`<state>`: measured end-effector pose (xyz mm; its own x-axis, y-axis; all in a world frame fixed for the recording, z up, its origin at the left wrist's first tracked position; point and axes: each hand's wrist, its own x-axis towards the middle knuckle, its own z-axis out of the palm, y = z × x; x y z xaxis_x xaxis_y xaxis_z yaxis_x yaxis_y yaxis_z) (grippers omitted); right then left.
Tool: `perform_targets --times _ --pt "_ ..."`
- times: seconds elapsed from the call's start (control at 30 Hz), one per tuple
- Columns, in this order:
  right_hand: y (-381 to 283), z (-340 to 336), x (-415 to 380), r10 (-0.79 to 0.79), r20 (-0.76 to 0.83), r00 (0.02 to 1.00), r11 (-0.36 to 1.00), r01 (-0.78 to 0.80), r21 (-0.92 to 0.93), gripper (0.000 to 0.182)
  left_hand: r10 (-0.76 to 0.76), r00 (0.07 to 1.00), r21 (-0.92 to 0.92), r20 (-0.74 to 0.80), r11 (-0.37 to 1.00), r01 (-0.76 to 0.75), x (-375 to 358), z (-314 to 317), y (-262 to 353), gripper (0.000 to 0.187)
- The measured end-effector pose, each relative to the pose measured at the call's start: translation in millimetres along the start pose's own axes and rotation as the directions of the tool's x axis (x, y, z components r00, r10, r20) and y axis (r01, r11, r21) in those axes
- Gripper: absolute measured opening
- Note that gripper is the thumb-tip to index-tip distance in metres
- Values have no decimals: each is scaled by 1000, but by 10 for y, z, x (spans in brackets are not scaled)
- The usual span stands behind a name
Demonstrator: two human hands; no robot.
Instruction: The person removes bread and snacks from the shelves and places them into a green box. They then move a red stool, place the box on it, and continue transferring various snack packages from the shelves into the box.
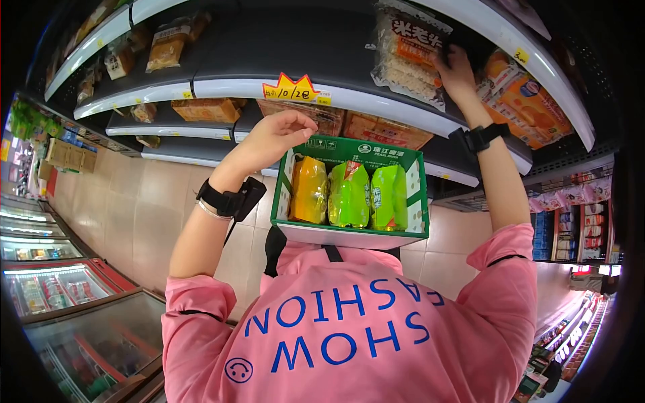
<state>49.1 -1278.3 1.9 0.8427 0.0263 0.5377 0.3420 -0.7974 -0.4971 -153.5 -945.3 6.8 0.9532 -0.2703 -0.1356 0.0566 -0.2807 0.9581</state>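
My right hand [459, 75] reaches onto the upper shelf, its fingers closed around the right edge of a clear bag of puffed rice snacks [407, 57]. The bag has a red and orange label and stands upright at the shelf's front. My left hand [281, 140] is bent, thumb apart from the fingers and nothing between them, right by the far left corner of a green carton [349, 234]. Inside the carton stand a yellow snack packet [310, 190] and two green snack packets [349, 195], side by side, in front of my body.
An orange snack bag [527, 101] leans on the shelf to the right. Bread packs [168, 46] sit on the left shelf. A yellow price tag [291, 90] sticks up from the shelf edge [235, 88]. Freezers [87, 342] line the left; tiled floor [151, 201] lies between.
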Motion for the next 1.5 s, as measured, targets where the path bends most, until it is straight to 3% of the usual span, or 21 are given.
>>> perform_targets --times 0.03,0.07,0.13,0.17,0.2,0.23,0.27,0.37,0.43,0.47,0.53,0.57,0.63,0.73,0.77,0.9,0.97,1.2,1.33,1.4,1.5 --pt "-96 -29 -65 -185 -106 977 980 191 52 54 -5 1000 -2 -1 1000 5 8 -7 -7 24" --pt "-264 -100 -144 -182 -100 978 981 188 55 54 -7 1000 6 5 1000 7 15 -15 -17 25" --pt "-612 -240 -315 -463 -7 886 883 462 83 38 -19 1000 13 8 1000 18 19 -22 -29 25" --pt "-766 -281 -409 -461 -4 888 884 459 90 38 -22 1000 24 6 999 22 22 -22 -26 25" --pt "-912 -317 -501 -522 214 826 847 472 246 31 -25 1000 36 3 999 25 27 -22 -27 26" --pt "-1046 -330 -603 -584 403 704 805 440 398 24 -7 1000 37 -7 999 7 33 -18 -55 26" --pt "-1169 -318 -709 -634 456 624 773 491 402 18 -13 1000 38 -9 999 13 26 -11 -58 26" --pt "-1344 -68 -974 -782 512 356 616 569 545 18 -17 996 97 -91 995 26 -2 -17 -109 25" --pt "-1426 155 -1168 -816 530 233 550 595 586 27 112 969 446 -221 895 -2 -7 -61 -239 34" --pt "-1511 200 -1246 -847 494 195 498 618 609 21 111 968 448 -223 894 1 -27 -75 -249 34" --pt "-1592 414 -1438 -898 413 153 418 593 688 18 -69 955 549 -288 805 224 -82 -80 -259 53" --pt "-1619 519 -1534 -893 437 105 408 596 692 16 -70 954 551 -290 803 227 -106 -75 -265 53" --pt "-1651 674 -1701 -870 493 11 394 618 681 13 -239 938 521 -249 784 338 -155 -57 -280 68" --pt "-1602 849 -1898 -840 542 -30 394 653 647 13 -255 947 562 -196 762 322 -190 7 -343 78" --pt "-1625 848 -1920 -841 541 -7 401 663 633 15 -207 967 586 -149 769 255 -193 24 -429 84" --pt "-1647 816 -1849 -837 547 -3 421 636 647 15 -273 957 588 -97 760 276 -138 60 -506 82" --pt "-1657 781 -1787 -823 563 -66 394 649 652 13 -373 921 572 -112 734 367 -114 86 -429 80" --pt "-1685 362 -1575 -827 552 -107 374 629 682 13 -405 907 588 -112 709 389 -101 104 -456 81" --pt "-1705 45 -1410 -827 561 -35 423 617 663 11 -401 911 553 -96 739 384 -128 96 -480 82" --pt "-1700 -124 -1324 -859 508 63 420 655 629 7 -387 917 544 -98 751 376 -136 92 -533 82" --pt "-1671 -353 -1166 -851 508 132 453 674 584 12 -303 949 555 -86 777 298 -145 61 -664 77"
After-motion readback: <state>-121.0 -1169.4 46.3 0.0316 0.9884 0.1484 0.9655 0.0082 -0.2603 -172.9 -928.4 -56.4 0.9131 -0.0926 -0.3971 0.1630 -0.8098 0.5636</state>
